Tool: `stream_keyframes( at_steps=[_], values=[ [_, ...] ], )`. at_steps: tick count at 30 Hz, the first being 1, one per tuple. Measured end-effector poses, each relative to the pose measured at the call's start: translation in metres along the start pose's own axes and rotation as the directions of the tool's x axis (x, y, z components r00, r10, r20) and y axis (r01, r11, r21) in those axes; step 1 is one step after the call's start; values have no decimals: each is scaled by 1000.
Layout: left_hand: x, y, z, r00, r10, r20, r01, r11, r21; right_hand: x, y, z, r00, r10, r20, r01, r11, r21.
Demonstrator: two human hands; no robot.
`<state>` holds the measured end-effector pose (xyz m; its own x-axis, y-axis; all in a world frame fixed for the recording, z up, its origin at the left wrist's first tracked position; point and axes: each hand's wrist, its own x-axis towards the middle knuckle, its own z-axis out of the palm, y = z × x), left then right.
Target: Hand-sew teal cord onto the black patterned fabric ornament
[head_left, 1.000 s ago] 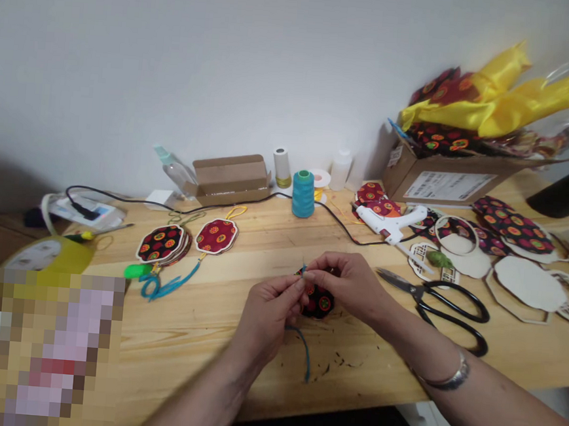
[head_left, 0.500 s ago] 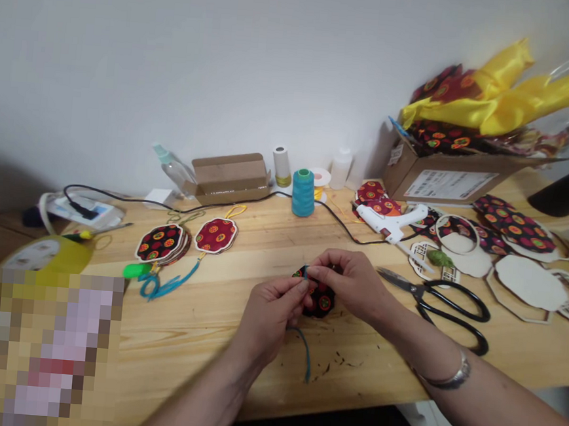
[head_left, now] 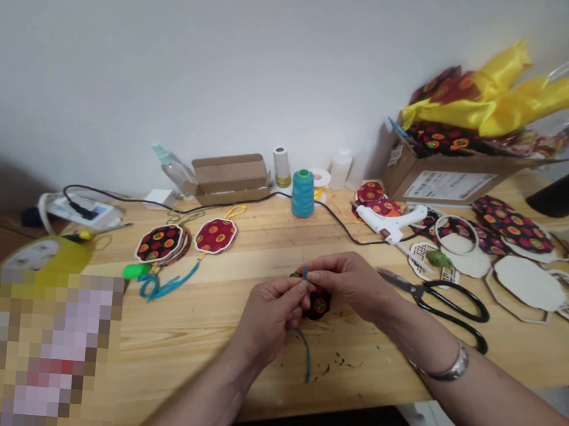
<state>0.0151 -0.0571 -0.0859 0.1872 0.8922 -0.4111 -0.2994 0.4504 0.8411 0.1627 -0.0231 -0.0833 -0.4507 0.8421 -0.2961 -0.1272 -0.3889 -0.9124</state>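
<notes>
Head view: my left hand [head_left: 273, 307] and right hand [head_left: 345, 280] pinch blue cord [head_left: 305, 273] between closed fingertips above dark patterned fabric [head_left: 320, 304] at the bench [head_left: 196, 337].

My left hand [head_left: 274, 307] and my right hand [head_left: 345, 280] meet in front of me, thumbs and index fingers pinched together, fingertips close, perhaps touching; the blur makes it hard to say. Both my forearms angle inward from below, the right one wearing a silver bracelet [head_left: 455, 367] at the wrist.
</notes>
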Motion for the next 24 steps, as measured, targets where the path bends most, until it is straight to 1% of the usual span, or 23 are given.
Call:
stream_keyframes(
  at_steps=[4, 10, 13, 16, 20, 22, 24],
  values=[
    [-1, -2, -1, 999, -10, 40, 10, 1000, 2, 2, 3, -3, 999, 11, 31, -13, 998, 64],
    [-1, -1, -1, 999, -8, 52, 7, 1000, 17, 1, 4, -2, 996, -34, 81, 32, 999, 24],
    [-2, -1, -1, 999, -7, 52, 6, 1000, 22, 1, 3, 0, 998, -50, 50, 50, 999, -7],
    [-2, -2, -1, 999, 8, 46, -9, 1000, 16, 0, 0, 2, 997, -68, -20, 68, 998, -20],
    [0, -3, -1, 1000, 14, 28, -15, 1000, 12, -3, -5, 1, 991, -116, -68, 117, 993, 5],
    [0, -4, -1, 999, 21, 24, -22, 999, 41, -4, -7, 1, 989, -135, -64, 140, 988, 66],
    [1, -4, -1, 999, 45, 27, -47, 995, 87, -5, -8, 1, 989, -149, -16, 150, 979, 136]
  ],
)
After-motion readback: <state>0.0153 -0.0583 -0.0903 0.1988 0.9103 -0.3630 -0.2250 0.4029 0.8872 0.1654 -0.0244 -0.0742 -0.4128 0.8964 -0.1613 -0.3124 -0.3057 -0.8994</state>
